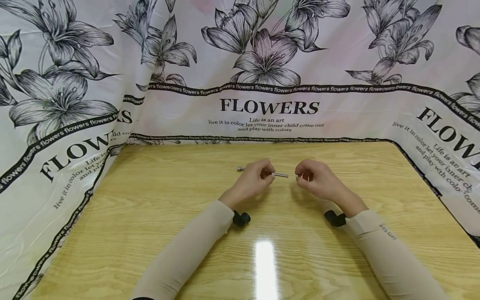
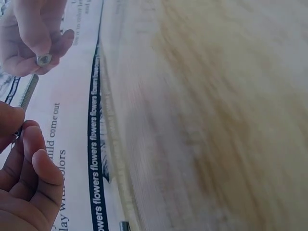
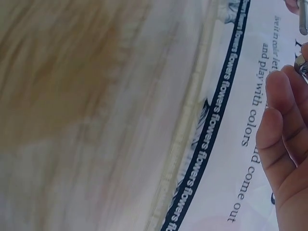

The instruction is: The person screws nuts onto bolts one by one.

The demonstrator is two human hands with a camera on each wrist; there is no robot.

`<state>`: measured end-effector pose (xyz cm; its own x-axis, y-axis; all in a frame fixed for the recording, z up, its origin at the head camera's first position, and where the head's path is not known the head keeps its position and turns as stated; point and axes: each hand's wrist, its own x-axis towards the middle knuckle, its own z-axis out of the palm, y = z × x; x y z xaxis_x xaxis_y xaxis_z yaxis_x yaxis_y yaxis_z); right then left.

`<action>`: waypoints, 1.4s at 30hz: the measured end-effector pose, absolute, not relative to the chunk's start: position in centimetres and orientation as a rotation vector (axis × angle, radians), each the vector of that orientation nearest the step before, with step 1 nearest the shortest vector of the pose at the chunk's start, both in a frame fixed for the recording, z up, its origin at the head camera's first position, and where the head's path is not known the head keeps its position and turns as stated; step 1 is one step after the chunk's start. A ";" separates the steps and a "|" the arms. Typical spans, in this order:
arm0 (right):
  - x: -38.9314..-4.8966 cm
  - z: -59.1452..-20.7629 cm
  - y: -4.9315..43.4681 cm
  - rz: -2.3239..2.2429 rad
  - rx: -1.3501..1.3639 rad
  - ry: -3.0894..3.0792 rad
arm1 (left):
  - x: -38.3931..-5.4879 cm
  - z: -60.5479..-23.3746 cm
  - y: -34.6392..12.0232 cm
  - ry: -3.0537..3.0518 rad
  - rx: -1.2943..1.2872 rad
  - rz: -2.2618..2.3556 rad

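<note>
My left hand (image 1: 253, 180) pinches a slim silver bolt (image 1: 281, 175) between thumb and fingertips, its shank pointing right. Threads show on the bolt (image 2: 29, 94) in the left wrist view. Facing its tip, a short gap away, my right hand (image 1: 316, 179) pinches a small metal nut (image 1: 297, 176), whose hole shows in the left wrist view. Past the left hand's far side lies a metal bolt head (image 1: 240, 169); the hand hides whether it belongs to the held bolt. The right wrist view catches the nut (image 3: 301, 65) and bolt shank (image 3: 302, 19) only at its edge.
Both hands are above a wood-grain table (image 1: 168, 241). A white floral curtain (image 1: 270, 112) with printed lettering surrounds its back and sides. A metal rod end (image 2: 124, 226) shows at the bottom of the left wrist view. Black wrist cameras (image 1: 241, 219) sit below the wrists.
</note>
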<state>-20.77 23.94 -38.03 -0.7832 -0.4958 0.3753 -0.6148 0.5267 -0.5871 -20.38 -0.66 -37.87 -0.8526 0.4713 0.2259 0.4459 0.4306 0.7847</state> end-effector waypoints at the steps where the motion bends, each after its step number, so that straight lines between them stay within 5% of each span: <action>1: -20.8 -38.0 23.8 1.108 0.957 -2.596 | -20.3 -37.9 -0.8 2.636 0.840 1.441; 42: -19.9 -37.1 16.7 1.232 1.143 -2.453 | -18.2 -38.7 -6.3 2.690 0.748 1.771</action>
<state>-19.91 16.73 -37.05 -0.6923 -0.5607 0.4541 -0.6992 0.3657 -0.6144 -18.19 -6.26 -38.72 -0.8848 0.2778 0.3740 0.4534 0.3287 0.8285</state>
